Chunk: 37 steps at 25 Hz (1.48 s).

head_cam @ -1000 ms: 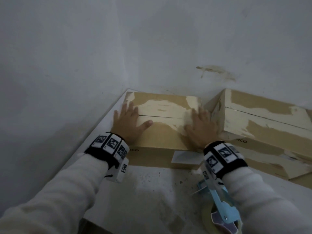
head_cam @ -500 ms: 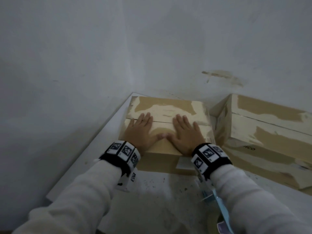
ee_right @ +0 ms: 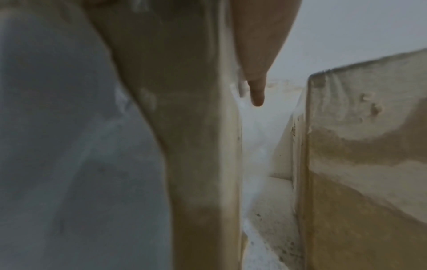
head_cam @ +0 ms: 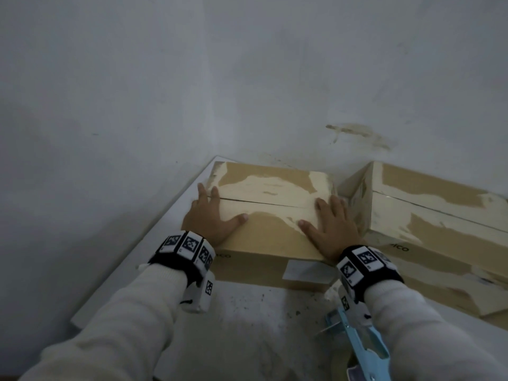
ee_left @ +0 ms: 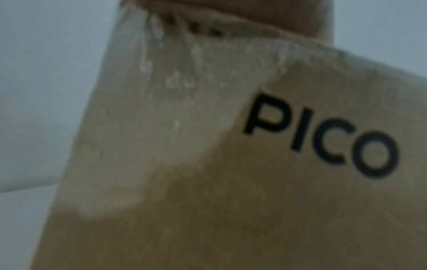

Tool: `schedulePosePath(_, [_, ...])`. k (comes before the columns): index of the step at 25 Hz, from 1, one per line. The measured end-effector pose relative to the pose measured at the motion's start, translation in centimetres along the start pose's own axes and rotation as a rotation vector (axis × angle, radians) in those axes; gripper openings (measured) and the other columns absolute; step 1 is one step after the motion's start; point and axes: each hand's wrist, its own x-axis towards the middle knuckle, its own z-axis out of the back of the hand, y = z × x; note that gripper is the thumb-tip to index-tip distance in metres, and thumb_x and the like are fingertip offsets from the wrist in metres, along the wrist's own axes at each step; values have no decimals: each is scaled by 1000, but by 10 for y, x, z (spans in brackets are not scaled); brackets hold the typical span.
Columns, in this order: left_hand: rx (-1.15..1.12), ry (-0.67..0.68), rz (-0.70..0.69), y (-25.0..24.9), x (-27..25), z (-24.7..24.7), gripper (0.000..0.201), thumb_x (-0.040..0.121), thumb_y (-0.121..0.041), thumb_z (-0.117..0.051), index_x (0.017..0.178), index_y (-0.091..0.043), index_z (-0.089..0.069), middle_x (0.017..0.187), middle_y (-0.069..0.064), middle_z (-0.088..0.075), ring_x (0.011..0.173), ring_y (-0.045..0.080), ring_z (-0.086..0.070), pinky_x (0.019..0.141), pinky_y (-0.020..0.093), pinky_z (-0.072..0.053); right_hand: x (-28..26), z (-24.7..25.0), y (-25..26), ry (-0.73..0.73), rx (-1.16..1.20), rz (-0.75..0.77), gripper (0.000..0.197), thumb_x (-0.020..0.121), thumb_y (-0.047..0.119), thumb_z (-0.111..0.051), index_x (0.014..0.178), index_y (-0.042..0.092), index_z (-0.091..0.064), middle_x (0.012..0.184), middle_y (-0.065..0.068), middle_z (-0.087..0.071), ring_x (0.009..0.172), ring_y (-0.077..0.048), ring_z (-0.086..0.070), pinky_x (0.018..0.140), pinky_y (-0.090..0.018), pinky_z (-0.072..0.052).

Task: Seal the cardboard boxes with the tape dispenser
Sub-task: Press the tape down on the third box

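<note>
A brown cardboard box (head_cam: 270,237) with torn pale patches sits in the table's back left corner, its two top flaps meeting at a seam. My left hand (head_cam: 210,218) lies flat on the box's left end, fingers straight across the seam. My right hand (head_cam: 328,226) lies flat on the right end, fingers straight. The left wrist view shows the box's front face (ee_left: 254,201) printed "PICO". The right wrist view shows the box's right corner (ee_right: 196,146) and one straight finger (ee_right: 256,91) over the edge. A light blue tape dispenser (head_cam: 362,350) lies on the table under my right forearm.
A second, larger cardboard box (head_cam: 439,224) stands just right of the first, with a narrow gap between them; it also shows in the right wrist view (ee_right: 369,164). The white table (head_cam: 261,325) is speckled with dirt. Grey walls close the back and left.
Both hands have slid apart from the middle of the box top to its left and right ends. The camera has shifted slightly.
</note>
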Motion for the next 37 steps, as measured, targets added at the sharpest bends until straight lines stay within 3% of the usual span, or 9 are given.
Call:
schedulePosePath(4, [23,22,-23,2,1,3,105,74,-79,-40,150,-16,-4,159,10,5,143,34,-15,114,47,-25,3,3,2,45,50,-52,82,85,66,-38,148,20,-15,160,-11,-3,146,-31,-6,118,-49,-16])
schedulePosePath(7, [188,-66,-110,-3,-8,4,95,78,-79,-27,149,-17,-15,158,13,6,146,33,0,117,52,-6,-7,11,15,-19,-86,-36,79,82,71,-34,144,24,-21,159,-7,-6,146,-29,-2,115,-60,-10])
schedulePosePath(9, [216,-47,-256,-12,-21,-3,103,70,-86,-16,148,-18,-19,159,11,3,146,31,3,116,55,-2,-20,12,22,78,-125,100,100,71,83,-36,148,24,-11,160,-5,4,147,-27,6,114,-59,-1])
schedulePosePath(12, [293,96,-470,-19,-38,-19,137,38,-100,-14,150,-22,1,159,9,9,147,28,9,114,58,3,-38,4,20,248,-210,218,136,43,95,-41,148,26,12,157,-7,22,145,-28,19,115,-54,9])
schedulePosePath(16, [348,99,-552,-31,-9,-21,135,35,-99,-4,149,-28,4,159,7,6,147,28,5,113,61,-1,-30,-3,6,144,-236,159,115,67,77,-53,148,27,13,158,-8,19,146,-29,16,116,-52,6])
schedulePosePath(18, [364,121,-577,-43,14,-19,132,38,-100,-12,149,-30,5,159,5,8,147,26,6,113,59,-1,-17,-1,2,122,-216,107,113,68,75,-55,148,28,10,159,-7,17,146,-28,14,116,-53,4])
schedulePosePath(22, [393,137,-604,-71,56,-17,117,61,-83,-51,149,-32,6,159,1,11,147,24,9,115,56,0,13,6,-8,111,-197,9,115,66,74,-58,149,27,6,159,-7,15,147,-29,11,116,-54,2])
schedulePosePath(29, [400,130,-629,-96,106,-21,116,60,-82,-53,148,-34,6,159,-2,10,147,23,7,116,57,-1,54,18,-25,101,-195,-36,115,66,72,-61,149,27,5,160,-7,12,147,-29,9,117,-55,-1])
schedulePosePath(37, [407,135,-634,-97,113,-19,115,60,-83,-51,148,-35,4,159,-3,9,147,22,5,117,55,-2,61,15,-25,91,-211,-42,113,67,72,-60,148,28,4,160,-7,10,147,-30,8,116,-56,0])
